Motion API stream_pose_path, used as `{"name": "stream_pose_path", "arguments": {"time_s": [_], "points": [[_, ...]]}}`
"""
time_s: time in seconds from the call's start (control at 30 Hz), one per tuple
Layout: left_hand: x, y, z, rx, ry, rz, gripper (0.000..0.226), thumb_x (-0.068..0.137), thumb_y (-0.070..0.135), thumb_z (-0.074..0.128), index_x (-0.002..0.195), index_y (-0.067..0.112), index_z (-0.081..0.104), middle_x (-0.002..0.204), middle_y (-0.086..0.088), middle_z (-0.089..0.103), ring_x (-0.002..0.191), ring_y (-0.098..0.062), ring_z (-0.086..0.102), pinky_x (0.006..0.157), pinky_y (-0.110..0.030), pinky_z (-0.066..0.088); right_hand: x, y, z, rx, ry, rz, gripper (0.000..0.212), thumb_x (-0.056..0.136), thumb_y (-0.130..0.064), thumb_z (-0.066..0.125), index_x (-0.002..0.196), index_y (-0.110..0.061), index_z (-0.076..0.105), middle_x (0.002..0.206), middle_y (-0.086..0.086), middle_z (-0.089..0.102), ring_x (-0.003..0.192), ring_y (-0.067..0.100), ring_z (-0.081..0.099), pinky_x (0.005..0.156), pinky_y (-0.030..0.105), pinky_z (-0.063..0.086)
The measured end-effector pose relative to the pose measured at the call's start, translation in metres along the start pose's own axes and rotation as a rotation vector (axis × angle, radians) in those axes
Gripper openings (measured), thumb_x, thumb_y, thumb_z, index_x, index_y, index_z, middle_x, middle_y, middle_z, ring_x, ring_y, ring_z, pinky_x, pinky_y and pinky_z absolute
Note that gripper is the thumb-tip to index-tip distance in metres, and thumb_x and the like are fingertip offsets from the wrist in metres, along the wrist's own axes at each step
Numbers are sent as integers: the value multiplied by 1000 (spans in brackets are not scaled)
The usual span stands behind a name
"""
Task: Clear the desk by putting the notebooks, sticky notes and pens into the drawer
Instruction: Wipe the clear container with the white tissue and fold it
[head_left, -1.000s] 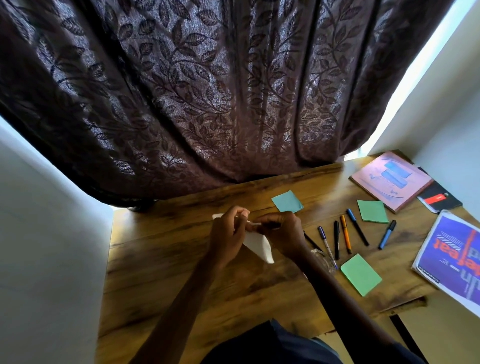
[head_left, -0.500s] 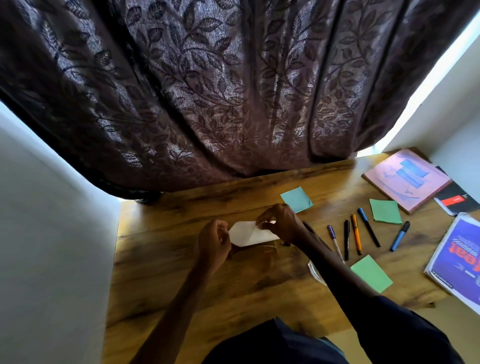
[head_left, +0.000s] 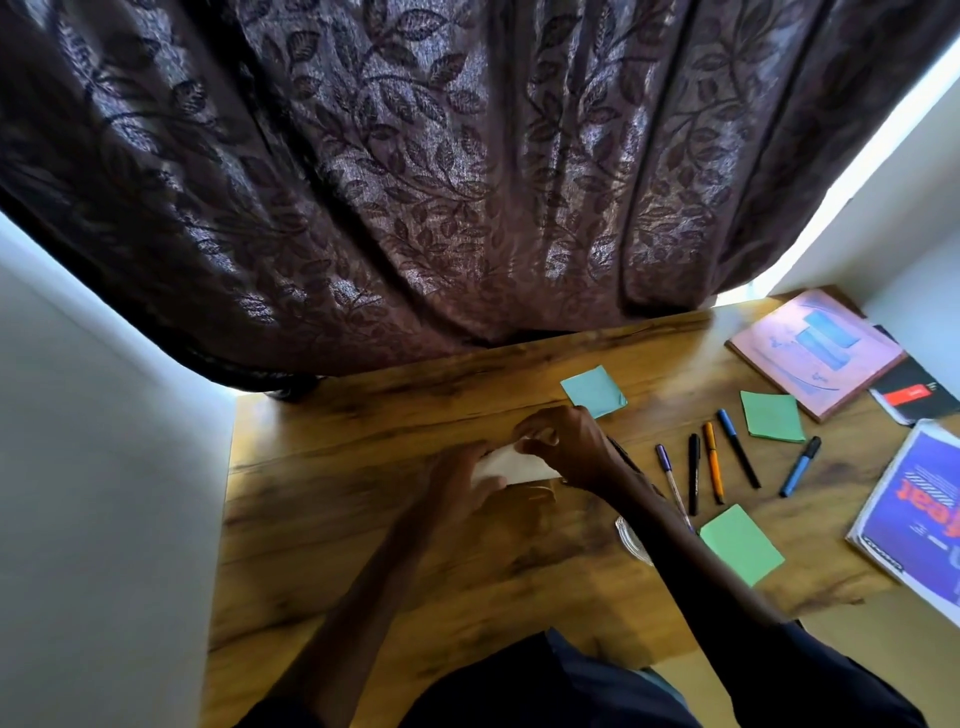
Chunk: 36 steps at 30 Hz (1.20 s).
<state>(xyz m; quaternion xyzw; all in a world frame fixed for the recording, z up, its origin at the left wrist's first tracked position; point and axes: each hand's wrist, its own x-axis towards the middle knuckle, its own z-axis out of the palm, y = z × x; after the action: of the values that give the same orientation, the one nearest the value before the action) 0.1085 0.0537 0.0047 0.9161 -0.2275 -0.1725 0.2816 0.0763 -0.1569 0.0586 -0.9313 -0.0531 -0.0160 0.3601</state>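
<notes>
My left hand (head_left: 460, 483) and my right hand (head_left: 569, 447) both hold a folded white paper (head_left: 519, 466) low over the desk's middle, the left at its left end and the right pinching its top edge. A blue sticky note pad (head_left: 595, 391) lies just behind my right hand. Right of my forearm lie several pens: purple (head_left: 670, 475), black (head_left: 693, 473), orange (head_left: 714, 462), a black one with a blue cap (head_left: 737, 448) and a blue one (head_left: 800, 466). Two green sticky pads (head_left: 771, 415) (head_left: 740, 543) flank them. No drawer is in view.
A pink notebook (head_left: 815, 353), a black notebook (head_left: 914, 397) and a purple-covered notebook (head_left: 914, 519) lie at the desk's right end. A small clear object (head_left: 629, 535) sits beside my right forearm. A dark curtain (head_left: 467, 182) hangs behind the wooden desk (head_left: 337, 519); white walls close both sides.
Both hands have lowered the white paper toward the desk and turned it from hanging to lying flat. The view shifted slightly left.
</notes>
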Motion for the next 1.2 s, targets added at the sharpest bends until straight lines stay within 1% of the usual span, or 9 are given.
{"name": "stream_pose_path", "arguments": {"time_s": [0.2, 0.43, 0.6, 0.7, 0.8, 0.9, 1.0, 1.1, 1.2], "points": [[14, -2, 9, 110, 42, 8, 47, 93, 47, 65, 129, 18, 66, 127, -2, 66, 123, -22, 56, 104, -42, 46, -1, 2, -1, -64, -20, 72, 9, 90, -20, 75, 98, -18, 79, 99, -3, 79, 84, 7, 73, 69, 29, 62], [12, -13, 14, 130, 35, -14, 38, 92, 43, 67, 128, 29, 63, 129, 8, 62, 125, -15, 50, 105, -37, 39, -5, 8, 19, -150, -60, 168, 11, 91, -25, 74, 100, -23, 79, 101, -5, 79, 75, 4, 69, 59, 19, 53], [6, -31, 13, 54, 69, -26, 39, 91, 41, 68, 127, 29, 61, 115, 11, 67, 111, -10, 58, 95, -35, 49, -14, 7, 32, -125, -16, 187, 11, 89, -28, 76, 95, -19, 78, 101, -2, 75, 81, 11, 67, 61, 18, 42], [-3, -32, 11, -16, 70, -24, 36, 95, 29, 65, 131, 25, 59, 115, 10, 68, 104, -8, 64, 88, -30, 55, -22, 8, 37, -133, -61, 158, 12, 89, -26, 75, 97, -17, 78, 102, 2, 72, 83, 15, 68, 65, 22, 46], [-11, -37, 14, -61, 36, -31, 38, 95, 28, 66, 132, 29, 56, 119, 12, 65, 106, -4, 62, 89, -34, 58, -26, 20, 46, -121, -84, 189, 24, 90, -41, 70, 102, -20, 76, 100, 5, 70, 85, 22, 68, 69, 34, 55], [-15, -40, 17, -75, 26, -21, 38, 95, 28, 66, 131, 32, 55, 121, 12, 65, 110, -6, 61, 91, -39, 57, -27, 37, 57, -123, -73, 230, 53, 83, -63, 59, 116, -23, 68, 109, 0, 66, 95, 20, 66, 75, 36, 57], [-17, -40, 21, -63, 44, -16, 39, 94, 28, 66, 132, 33, 54, 125, 10, 63, 114, -10, 60, 92, -39, 56, -27, 37, 52, -110, -65, 200, 56, 77, -53, 75, 125, -26, 62, 123, -2, 63, 109, 17, 61, 84, 34, 56], [-19, -38, 22, -79, 85, -24, 39, 95, 26, 67, 131, 31, 54, 125, 8, 63, 115, -12, 60, 93, -39, 57, -27, 30, 43, -130, -113, 159, 79, 68, -42, 88, 137, -22, 55, 134, 4, 60, 122, 24, 55, 96, 41, 53], [-24, -30, 24, -155, 191, -55, 40, 94, 23, 68, 130, 28, 53, 111, 13, 62, 105, -10, 63, 86, -37, 59, -31, 33, 46, -191, -221, 226, 87, 69, -30, 88, 146, -13, 49, 145, 11, 55, 132, 28, 50, 108, 47, 46]]}}
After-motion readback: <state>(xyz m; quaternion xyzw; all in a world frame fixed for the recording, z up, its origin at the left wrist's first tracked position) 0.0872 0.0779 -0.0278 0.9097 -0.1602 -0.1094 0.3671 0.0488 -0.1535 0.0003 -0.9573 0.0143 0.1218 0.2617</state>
